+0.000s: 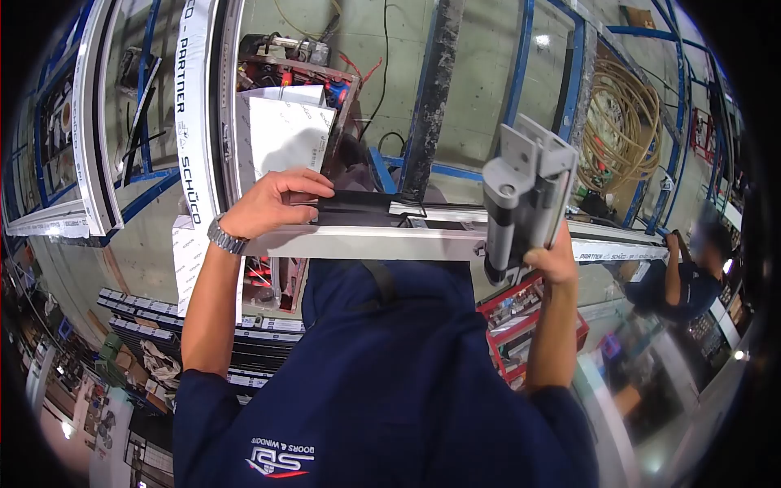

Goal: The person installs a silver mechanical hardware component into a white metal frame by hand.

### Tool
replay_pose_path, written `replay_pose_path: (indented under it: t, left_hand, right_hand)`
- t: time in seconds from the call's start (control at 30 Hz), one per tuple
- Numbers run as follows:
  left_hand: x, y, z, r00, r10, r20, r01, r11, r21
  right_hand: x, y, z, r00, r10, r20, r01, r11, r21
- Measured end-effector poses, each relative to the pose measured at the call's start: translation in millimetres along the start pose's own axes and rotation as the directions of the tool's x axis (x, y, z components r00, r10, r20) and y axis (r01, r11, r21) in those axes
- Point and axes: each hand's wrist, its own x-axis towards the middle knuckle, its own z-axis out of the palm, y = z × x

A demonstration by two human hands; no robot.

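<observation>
The left hand [272, 203] is raised with the forearm running up from the shoulder and the wrist bent inward, a metal wristwatch [225, 237] on it; its fingers are curled and pinched with the thumb on the end of a black strip [366, 200], which lies along the top of a long aluminium profile [366, 242] that crosses in front of the chest. The right hand [555, 262] is lifted on a near-upright forearm, closed around the lower end of a grey hinge block [521, 191]; most of its fingers are hidden behind the block, which stands upright against the profile, well apart from the left hand. A white window frame [192, 122] with printed lettering leans at the left; a red crate [533, 313] sits below the profile; a coil of pale hose [620, 122] hangs at the upper right; a co-worker [691, 281] in dark clothes bends at the far right.
</observation>
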Motion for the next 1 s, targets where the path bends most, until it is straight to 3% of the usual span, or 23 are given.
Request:
replay_pose_path:
  t: [0.07,0.13,0.23,0.27,0.4,0.5,0.7,0.8,0.9,1.0]
  left_hand:
    - [4,5,-3,0.999,-0.032,0.039,0.029,0.998,0.063]
    - [6,6,-6,0.995,-0.024,0.097,0.005,0.982,0.189]
    - [9,13,2,0.989,-0.004,0.151,-0.024,0.983,0.185]
    - [10,18,2,0.989,-0.010,0.151,-0.033,0.959,0.281]
    - [16,27,0,0.997,-0.040,0.065,0.017,0.950,0.312]
    - [16,26,5,0.994,0.013,0.108,-0.053,0.928,0.370]
    - [14,7,12,0.989,-0.020,0.143,-0.038,0.918,0.395]
    - [16,11,12,0.966,-0.132,0.224,0.006,0.873,0.487]
    - [17,10,17,0.955,-0.012,0.296,-0.164,0.810,0.562]
    - [13,14,40,0.963,0.052,0.266,-0.227,0.688,0.689]
  right_hand:
    - [-18,8,9,0.991,-0.065,-0.115,0.074,0.994,0.081]
    - [-35,18,1,0.991,-0.035,-0.126,0.049,0.992,0.114]
    - [-53,25,-1,0.984,-0.035,-0.172,0.063,0.986,0.155]
    - [-57,27,-1,0.983,-0.035,-0.182,0.067,0.983,0.169]
    - [-67,33,-3,0.978,-0.057,-0.199,0.098,0.975,0.201]
    - [-76,46,-12,0.982,-0.042,-0.184,0.081,0.975,0.208]
    - [-85,52,-6,0.972,-0.039,-0.233,0.096,0.966,0.240]
    - [-86,50,1,0.968,-0.031,-0.250,0.099,0.960,0.263]
    - [-88,52,2,0.966,-0.026,-0.258,0.097,0.958,0.269]
    - [-89,50,6,0.959,-0.047,-0.279,0.125,0.955,0.269]
